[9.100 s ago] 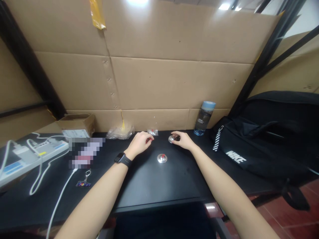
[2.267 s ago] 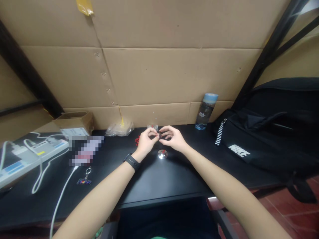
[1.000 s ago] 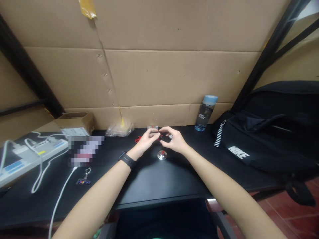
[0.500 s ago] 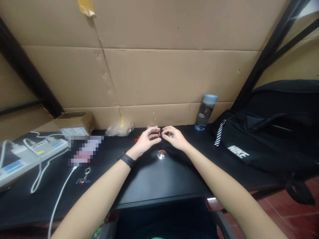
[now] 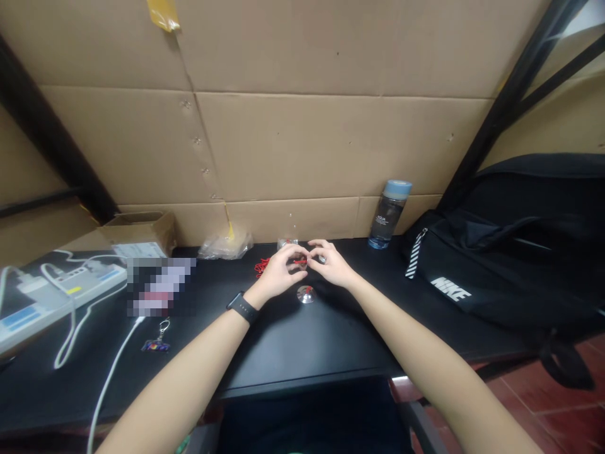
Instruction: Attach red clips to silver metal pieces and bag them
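Near the back of the black tabletop, my left hand (image 5: 282, 271) and my right hand (image 5: 332, 266) meet at the fingertips. Between them is a small see-through piece with a red bar (image 5: 299, 261), partly covered by the fingers. My left thumb and fingers curve round it, and my right fingertips pinch at its right side. Just in front of my hands a shiny round dome-shaped disc (image 5: 305, 294) with a red mark lies on the table. Left of my left hand is a tangle of red pieces (image 5: 261, 267). A clear item with red (image 5: 287, 242) is behind my hands.
A blue-capped bottle (image 5: 389, 214) stands at the back right, beside a black bag (image 5: 501, 265). To the left are a crumpled plastic bag (image 5: 225, 244), a small carton (image 5: 142, 230), a power strip (image 5: 61, 296), a blurred phone-like item (image 5: 161, 287) and a keychain (image 5: 156, 345).
My left hand has dipped slightly toward me, uncovering more of the red tangle and the clear item behind. My fingertips have come closer together around the small piece.
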A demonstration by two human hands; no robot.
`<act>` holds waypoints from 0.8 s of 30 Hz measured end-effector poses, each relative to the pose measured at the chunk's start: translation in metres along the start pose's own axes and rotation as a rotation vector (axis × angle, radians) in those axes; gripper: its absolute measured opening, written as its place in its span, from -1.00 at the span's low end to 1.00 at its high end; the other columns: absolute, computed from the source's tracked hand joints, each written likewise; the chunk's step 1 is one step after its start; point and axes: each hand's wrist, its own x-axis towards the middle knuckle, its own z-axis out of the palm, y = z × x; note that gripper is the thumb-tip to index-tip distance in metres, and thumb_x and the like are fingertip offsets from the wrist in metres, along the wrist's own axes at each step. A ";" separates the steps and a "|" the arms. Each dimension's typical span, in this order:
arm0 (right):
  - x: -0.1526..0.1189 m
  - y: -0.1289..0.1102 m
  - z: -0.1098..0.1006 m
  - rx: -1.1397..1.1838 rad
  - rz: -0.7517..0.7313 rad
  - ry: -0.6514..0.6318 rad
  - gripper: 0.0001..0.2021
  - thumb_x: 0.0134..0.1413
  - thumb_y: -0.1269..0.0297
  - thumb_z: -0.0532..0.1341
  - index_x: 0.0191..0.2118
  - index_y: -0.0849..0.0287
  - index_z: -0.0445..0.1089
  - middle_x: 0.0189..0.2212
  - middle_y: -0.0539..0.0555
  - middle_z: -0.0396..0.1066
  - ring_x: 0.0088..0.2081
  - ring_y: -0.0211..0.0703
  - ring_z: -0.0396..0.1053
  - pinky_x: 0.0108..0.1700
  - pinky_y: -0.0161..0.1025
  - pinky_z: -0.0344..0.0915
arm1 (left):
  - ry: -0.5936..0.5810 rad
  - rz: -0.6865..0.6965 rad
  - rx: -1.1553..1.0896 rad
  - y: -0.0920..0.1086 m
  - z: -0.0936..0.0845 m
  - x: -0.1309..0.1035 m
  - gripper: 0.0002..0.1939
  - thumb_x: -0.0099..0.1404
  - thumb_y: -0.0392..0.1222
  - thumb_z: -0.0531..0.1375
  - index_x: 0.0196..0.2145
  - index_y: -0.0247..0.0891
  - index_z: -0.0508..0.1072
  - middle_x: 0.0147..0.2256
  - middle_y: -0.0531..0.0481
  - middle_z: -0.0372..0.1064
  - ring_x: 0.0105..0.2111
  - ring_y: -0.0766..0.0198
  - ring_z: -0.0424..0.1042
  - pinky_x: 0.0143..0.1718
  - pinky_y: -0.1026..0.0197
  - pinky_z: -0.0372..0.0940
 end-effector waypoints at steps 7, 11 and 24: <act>0.002 0.000 -0.011 -0.035 0.006 -0.010 -0.90 0.22 0.29 0.26 -0.32 0.12 0.49 0.18 0.17 0.30 0.26 0.14 0.18 0.28 0.18 0.13 | 0.114 -0.022 -0.024 0.001 0.002 0.002 -0.64 0.07 -0.40 0.32 -0.15 -0.21 0.44 -0.02 -0.08 0.32 -0.01 0.19 0.45 -0.07 0.20 0.48; 0.003 0.000 -0.013 0.004 0.016 -0.013 -0.90 0.22 0.29 0.24 -0.32 0.12 0.47 0.17 0.16 0.32 0.22 0.10 0.24 0.25 0.13 0.18 | 0.073 -0.042 -0.024 -0.002 0.002 0.002 -0.63 0.08 -0.40 0.32 -0.14 -0.21 0.42 0.00 -0.09 0.34 0.00 0.17 0.46 -0.08 0.21 0.47; -0.001 0.001 -0.025 -0.297 -0.054 -0.028 -0.91 0.08 0.35 0.32 -0.43 0.11 0.52 0.11 0.16 0.36 0.17 0.20 0.23 0.21 0.23 0.19 | -0.071 0.145 0.496 -0.009 -0.012 0.000 -0.66 0.19 -0.41 0.18 -0.12 -0.13 0.56 0.00 -0.08 0.48 0.06 0.06 0.44 0.20 0.00 0.27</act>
